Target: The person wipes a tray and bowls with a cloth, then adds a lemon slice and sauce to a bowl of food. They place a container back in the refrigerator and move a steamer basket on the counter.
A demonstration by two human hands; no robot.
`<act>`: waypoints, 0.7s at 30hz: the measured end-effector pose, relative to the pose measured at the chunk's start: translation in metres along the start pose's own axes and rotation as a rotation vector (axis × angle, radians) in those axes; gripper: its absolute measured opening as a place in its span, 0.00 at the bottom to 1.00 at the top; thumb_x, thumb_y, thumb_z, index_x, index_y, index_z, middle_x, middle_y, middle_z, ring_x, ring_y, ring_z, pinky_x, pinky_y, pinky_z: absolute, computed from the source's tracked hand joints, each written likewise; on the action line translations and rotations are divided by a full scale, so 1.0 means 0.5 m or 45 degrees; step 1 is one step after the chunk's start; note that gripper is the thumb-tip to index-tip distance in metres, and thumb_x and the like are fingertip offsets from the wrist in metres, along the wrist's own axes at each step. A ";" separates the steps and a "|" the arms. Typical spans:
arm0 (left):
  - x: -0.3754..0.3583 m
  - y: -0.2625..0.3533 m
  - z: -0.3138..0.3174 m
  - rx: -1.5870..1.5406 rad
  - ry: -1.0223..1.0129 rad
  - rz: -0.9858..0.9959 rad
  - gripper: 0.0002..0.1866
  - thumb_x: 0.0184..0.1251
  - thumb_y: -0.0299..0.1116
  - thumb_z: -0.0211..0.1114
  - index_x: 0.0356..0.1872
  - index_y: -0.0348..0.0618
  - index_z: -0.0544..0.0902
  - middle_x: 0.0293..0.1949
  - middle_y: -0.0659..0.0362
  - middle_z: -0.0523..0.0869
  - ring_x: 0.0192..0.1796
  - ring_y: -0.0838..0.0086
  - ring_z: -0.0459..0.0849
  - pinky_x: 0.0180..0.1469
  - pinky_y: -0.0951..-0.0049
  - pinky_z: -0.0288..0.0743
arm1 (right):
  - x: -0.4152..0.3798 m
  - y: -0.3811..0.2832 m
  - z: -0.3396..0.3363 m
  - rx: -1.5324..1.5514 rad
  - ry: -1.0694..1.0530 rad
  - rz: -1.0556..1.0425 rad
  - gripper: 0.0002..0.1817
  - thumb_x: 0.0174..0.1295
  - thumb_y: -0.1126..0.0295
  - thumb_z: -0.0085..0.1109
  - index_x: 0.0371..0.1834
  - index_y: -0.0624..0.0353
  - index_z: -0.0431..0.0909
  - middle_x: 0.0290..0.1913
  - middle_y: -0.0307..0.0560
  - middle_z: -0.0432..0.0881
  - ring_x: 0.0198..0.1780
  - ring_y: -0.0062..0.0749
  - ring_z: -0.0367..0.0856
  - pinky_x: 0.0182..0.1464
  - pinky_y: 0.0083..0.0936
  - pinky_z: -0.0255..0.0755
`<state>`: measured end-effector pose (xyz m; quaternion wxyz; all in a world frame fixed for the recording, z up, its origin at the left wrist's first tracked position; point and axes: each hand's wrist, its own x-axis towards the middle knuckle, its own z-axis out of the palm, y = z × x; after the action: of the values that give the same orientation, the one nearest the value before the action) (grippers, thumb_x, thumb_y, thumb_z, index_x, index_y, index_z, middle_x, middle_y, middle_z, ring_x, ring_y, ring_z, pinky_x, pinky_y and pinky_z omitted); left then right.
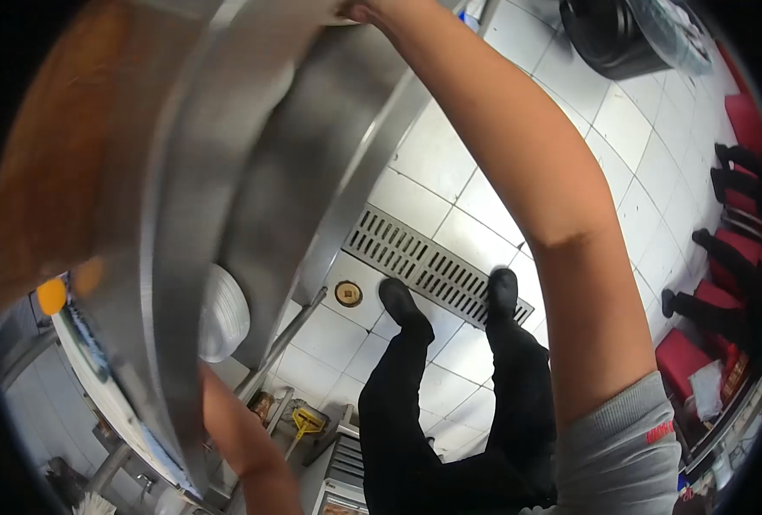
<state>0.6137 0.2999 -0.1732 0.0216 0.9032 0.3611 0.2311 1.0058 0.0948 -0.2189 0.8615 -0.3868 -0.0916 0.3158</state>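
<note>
My right arm reaches up across the view, and my right hand (pixel 360 11) is at the top edge, partly cut off. It is close to the rim of a pale dish (pixel 341 22) beside the steel shelf (pixel 312 129); its fingers are hidden. From the lower left my left forearm (pixel 245 442) goes up beneath a stack of white plates (pixel 226 313) on the same steel unit. The steel edge hides my left hand, so its grip does not show.
Under me is a white tiled floor with a drain grate (pixel 432 262) and a round brass cover (pixel 348 293). A black bin (pixel 608 43) stands at the top right, red chairs (pixel 686 360) along the right. A yellow tool (pixel 309 421) lies low near the unit.
</note>
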 end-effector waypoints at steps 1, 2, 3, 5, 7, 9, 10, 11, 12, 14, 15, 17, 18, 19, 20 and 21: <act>0.011 0.002 0.007 0.019 -0.048 -0.022 0.15 0.69 0.27 0.56 0.55 0.40 0.78 0.40 0.51 0.86 0.38 0.64 0.86 0.47 0.61 0.75 | -0.021 -0.014 -0.016 -0.012 -0.013 -0.015 0.11 0.69 0.73 0.47 0.46 0.69 0.75 0.35 0.57 0.83 0.32 0.40 0.85 0.29 0.32 0.81; 0.023 -0.003 0.012 0.041 -0.111 -0.034 0.15 0.69 0.27 0.56 0.55 0.40 0.78 0.39 0.50 0.86 0.38 0.64 0.86 0.47 0.61 0.75 | -0.046 -0.017 -0.040 -0.019 -0.021 -0.028 0.11 0.69 0.73 0.48 0.46 0.69 0.75 0.35 0.56 0.83 0.32 0.40 0.85 0.29 0.32 0.81; 0.033 -0.015 0.021 -0.014 -0.163 -0.075 0.15 0.69 0.27 0.56 0.55 0.40 0.78 0.39 0.50 0.86 0.38 0.64 0.86 0.47 0.61 0.75 | -0.068 -0.020 -0.073 -0.352 0.052 -0.079 0.10 0.69 0.72 0.50 0.47 0.66 0.75 0.38 0.55 0.83 0.34 0.38 0.86 0.31 0.29 0.82; 0.046 -0.062 0.041 -0.334 -0.261 -0.156 0.15 0.67 0.27 0.55 0.54 0.42 0.78 0.39 0.52 0.86 0.40 0.62 0.86 0.48 0.60 0.75 | -0.167 -0.032 -0.113 -0.383 0.019 -0.030 0.11 0.69 0.71 0.51 0.49 0.67 0.74 0.43 0.55 0.83 0.41 0.38 0.85 0.38 0.30 0.82; 0.063 -0.044 0.010 -0.142 -0.335 0.007 0.17 0.68 0.28 0.55 0.57 0.39 0.76 0.46 0.49 0.84 0.43 0.63 0.86 0.50 0.63 0.76 | -0.277 -0.034 -0.135 -0.505 -0.027 0.054 0.15 0.68 0.69 0.54 0.52 0.66 0.74 0.46 0.51 0.83 0.46 0.34 0.84 0.47 0.29 0.80; 0.075 -0.034 0.000 0.045 -0.392 0.159 0.19 0.70 0.28 0.54 0.60 0.37 0.75 0.52 0.46 0.81 0.47 0.63 0.86 0.52 0.65 0.77 | -0.364 -0.021 -0.153 -0.574 -0.030 0.139 0.14 0.68 0.68 0.53 0.52 0.64 0.77 0.46 0.46 0.85 0.45 0.29 0.84 0.49 0.26 0.78; 0.080 -0.034 -0.003 0.036 -0.320 0.164 0.17 0.69 0.27 0.55 0.58 0.38 0.77 0.50 0.46 0.82 0.47 0.62 0.86 0.52 0.65 0.78 | -0.400 -0.012 -0.157 -0.556 -0.033 0.193 0.13 0.70 0.69 0.50 0.50 0.64 0.79 0.47 0.46 0.85 0.46 0.29 0.84 0.50 0.26 0.78; 0.085 -0.033 -0.006 0.028 -0.251 0.172 0.16 0.68 0.25 0.56 0.55 0.39 0.78 0.48 0.46 0.83 0.48 0.61 0.86 0.51 0.65 0.78 | -0.429 -0.006 -0.158 -0.631 -0.051 0.213 0.14 0.69 0.69 0.50 0.51 0.64 0.78 0.47 0.46 0.85 0.48 0.28 0.84 0.51 0.25 0.78; 0.083 -0.026 -0.008 0.030 -0.243 0.183 0.16 0.68 0.25 0.56 0.55 0.39 0.78 0.48 0.46 0.83 0.48 0.61 0.86 0.51 0.65 0.78 | -0.448 0.009 -0.164 -0.608 -0.117 0.204 0.14 0.67 0.70 0.52 0.52 0.63 0.78 0.46 0.45 0.85 0.46 0.28 0.84 0.49 0.26 0.78; 0.064 -0.012 -0.008 -0.112 -0.114 0.056 0.15 0.65 0.22 0.57 0.53 0.36 0.80 0.46 0.48 0.85 0.48 0.58 0.86 0.53 0.65 0.78 | -0.477 0.023 -0.135 -0.652 -0.137 0.254 0.14 0.65 0.69 0.55 0.51 0.63 0.78 0.42 0.45 0.86 0.44 0.28 0.84 0.47 0.27 0.78; 0.056 -0.022 -0.009 -0.116 -0.111 0.064 0.15 0.65 0.22 0.57 0.53 0.36 0.80 0.46 0.48 0.85 0.48 0.58 0.86 0.53 0.65 0.78 | -0.486 0.038 -0.120 -0.648 -0.188 0.216 0.15 0.65 0.68 0.56 0.51 0.64 0.78 0.42 0.47 0.85 0.43 0.29 0.84 0.47 0.28 0.78; 0.031 -0.050 -0.023 0.047 0.148 0.343 0.15 0.66 0.26 0.56 0.54 0.38 0.78 0.41 0.53 0.86 0.47 0.61 0.86 0.53 0.63 0.75 | -0.492 0.063 -0.072 -0.663 -0.261 0.180 0.17 0.64 0.64 0.59 0.49 0.65 0.79 0.42 0.50 0.85 0.42 0.33 0.84 0.46 0.29 0.78; 0.013 -0.045 -0.039 0.047 0.146 0.346 0.15 0.66 0.26 0.56 0.54 0.38 0.78 0.41 0.53 0.86 0.47 0.61 0.86 0.53 0.63 0.75 | -0.494 0.076 -0.039 -0.680 -0.283 0.185 0.18 0.64 0.61 0.60 0.48 0.65 0.79 0.41 0.52 0.84 0.41 0.35 0.84 0.46 0.29 0.77; -0.012 -0.030 -0.055 0.007 0.147 0.327 0.16 0.65 0.25 0.57 0.54 0.38 0.78 0.42 0.53 0.86 0.47 0.58 0.85 0.55 0.62 0.74 | -0.495 0.092 -0.006 -0.758 -0.342 0.031 0.18 0.66 0.60 0.60 0.49 0.64 0.78 0.41 0.51 0.84 0.42 0.35 0.83 0.48 0.28 0.77; -0.037 -0.017 -0.069 -0.032 0.150 0.310 0.17 0.63 0.23 0.58 0.55 0.37 0.78 0.42 0.52 0.86 0.48 0.56 0.85 0.57 0.60 0.74 | -0.495 0.107 0.026 -0.833 -0.400 -0.126 0.18 0.67 0.59 0.60 0.50 0.62 0.77 0.41 0.49 0.83 0.42 0.35 0.82 0.49 0.28 0.77; -0.061 -0.018 -0.081 -0.026 0.154 0.316 0.17 0.63 0.23 0.58 0.55 0.37 0.78 0.42 0.52 0.86 0.48 0.56 0.85 0.57 0.60 0.74 | -0.499 0.124 0.065 -0.702 -0.409 -0.050 0.23 0.66 0.55 0.60 0.55 0.63 0.74 0.44 0.53 0.82 0.44 0.39 0.83 0.51 0.30 0.76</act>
<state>0.5711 0.2809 -0.1512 -0.0198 0.9251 0.2448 0.2895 0.7679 -0.0078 -0.2199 0.7047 -0.5492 -0.3160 0.3192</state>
